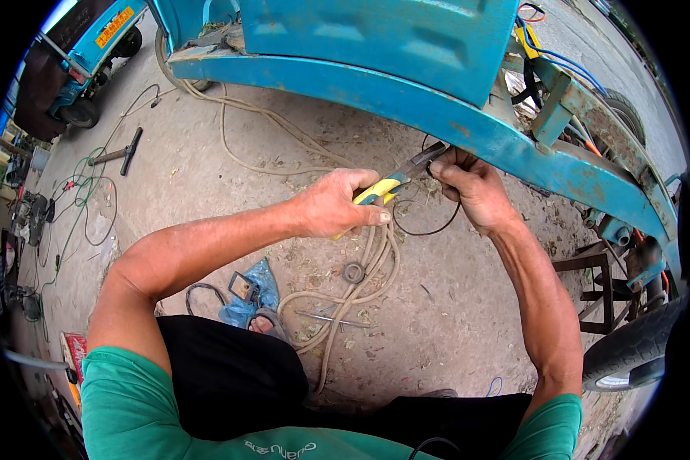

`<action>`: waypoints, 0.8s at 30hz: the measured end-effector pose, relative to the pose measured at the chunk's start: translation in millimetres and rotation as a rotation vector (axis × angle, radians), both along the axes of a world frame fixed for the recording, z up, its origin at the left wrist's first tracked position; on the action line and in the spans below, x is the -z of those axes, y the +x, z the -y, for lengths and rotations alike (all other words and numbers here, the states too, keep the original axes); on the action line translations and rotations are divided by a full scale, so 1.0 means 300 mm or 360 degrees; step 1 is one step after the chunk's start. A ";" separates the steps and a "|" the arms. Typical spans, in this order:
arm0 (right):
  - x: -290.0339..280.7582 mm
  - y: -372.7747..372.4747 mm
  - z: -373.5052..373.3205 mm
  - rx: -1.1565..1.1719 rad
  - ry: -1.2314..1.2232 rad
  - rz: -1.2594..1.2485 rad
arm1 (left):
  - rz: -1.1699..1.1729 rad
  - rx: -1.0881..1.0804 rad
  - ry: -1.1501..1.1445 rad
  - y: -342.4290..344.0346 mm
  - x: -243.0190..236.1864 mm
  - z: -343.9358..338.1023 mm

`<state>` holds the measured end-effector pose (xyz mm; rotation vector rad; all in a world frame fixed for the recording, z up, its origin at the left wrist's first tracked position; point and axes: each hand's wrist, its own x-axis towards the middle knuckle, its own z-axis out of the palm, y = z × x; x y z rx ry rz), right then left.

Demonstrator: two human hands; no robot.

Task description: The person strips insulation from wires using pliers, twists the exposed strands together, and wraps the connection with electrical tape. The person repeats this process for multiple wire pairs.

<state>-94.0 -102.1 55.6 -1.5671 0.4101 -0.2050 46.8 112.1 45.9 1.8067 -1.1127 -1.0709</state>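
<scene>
— Under the blue vehicle frame point(406, 100), on dirt ground point(452, 307): what's largest nearby?
— Frame's lower rail, then a pale coiled hose point(360, 284) by the person's feet.
— Hands?
— Left hand point(333, 205) clenched on yellow-handled pliers point(395, 182), whose tips sit at the rail's underside. Right hand point(471, 188), just beside the tips, has its fingers point(445, 167) pinching a thin black wire point(429, 228) that loops down between both hands.
</scene>
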 end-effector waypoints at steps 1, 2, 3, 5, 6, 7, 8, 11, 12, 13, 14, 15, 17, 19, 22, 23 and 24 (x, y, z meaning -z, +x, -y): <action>-0.001 -0.001 0.003 -0.0002 0.0023 -0.0004 | -0.0024 0.0008 -0.0001 0.003 0.000 0.000; -0.002 -0.001 0.005 -0.0004 0.0046 -0.0007 | -0.0048 0.0017 -0.0001 0.006 0.000 0.000; -0.002 -0.001 0.005 -0.0011 0.0062 0.0002 | -0.0071 0.0023 0.0000 0.008 0.000 -0.001; -0.001 -0.001 0.004 -0.0025 0.0095 0.0021 | -0.0050 0.0030 -0.0073 0.008 0.000 -0.002; 0.000 -0.001 0.004 -0.0030 0.0099 0.0025 | -0.0040 0.0034 -0.0110 0.007 0.000 -0.001; 0.002 -0.001 0.006 -0.0036 0.0104 0.0029 | -0.0062 0.0032 -0.0108 0.007 -0.001 -0.002; 0.004 -0.001 0.008 -0.0041 0.0108 0.0033 | -0.0085 0.0029 -0.0106 0.007 -0.002 -0.003; 0.014 -0.004 0.024 -0.0115 0.0082 0.0067 | -0.0170 0.0035 -0.0111 0.009 -0.001 -0.003; 0.013 -0.004 0.022 -0.0111 0.0062 0.0071 | -0.0201 0.0037 -0.0113 0.011 -0.001 -0.004; 0.013 -0.004 0.018 -0.0107 0.0043 0.0074 | -0.0206 0.0034 -0.0095 0.011 -0.003 -0.004; 0.012 -0.004 0.015 -0.0103 0.0023 0.0078 | -0.0211 0.0032 -0.0078 0.011 -0.009 -0.004; 0.008 -0.001 0.010 -0.0080 0.0027 0.0062 | -0.0215 0.0029 -0.0062 0.011 -0.013 -0.005; -0.001 0.004 0.002 -0.0037 0.0035 0.0031 | -0.0182 0.0039 -0.0084 0.024 0.018 -0.007; 0.004 0.005 0.002 -0.0025 0.0070 0.0048 | -0.0209 0.0033 -0.0119 0.029 0.038 -0.007; 0.013 0.007 0.006 -0.0018 0.0069 0.0047 | -0.0384 -0.0024 -0.0189 0.023 0.044 -0.008; 0.014 0.006 0.007 -0.0017 0.0060 0.0042 | -0.0472 -0.0055 -0.0213 0.014 0.041 -0.010; 0.013 0.007 0.002 0.0001 0.0037 0.0049 | -0.0558 -0.0090 -0.0236 0.010 0.037 -0.011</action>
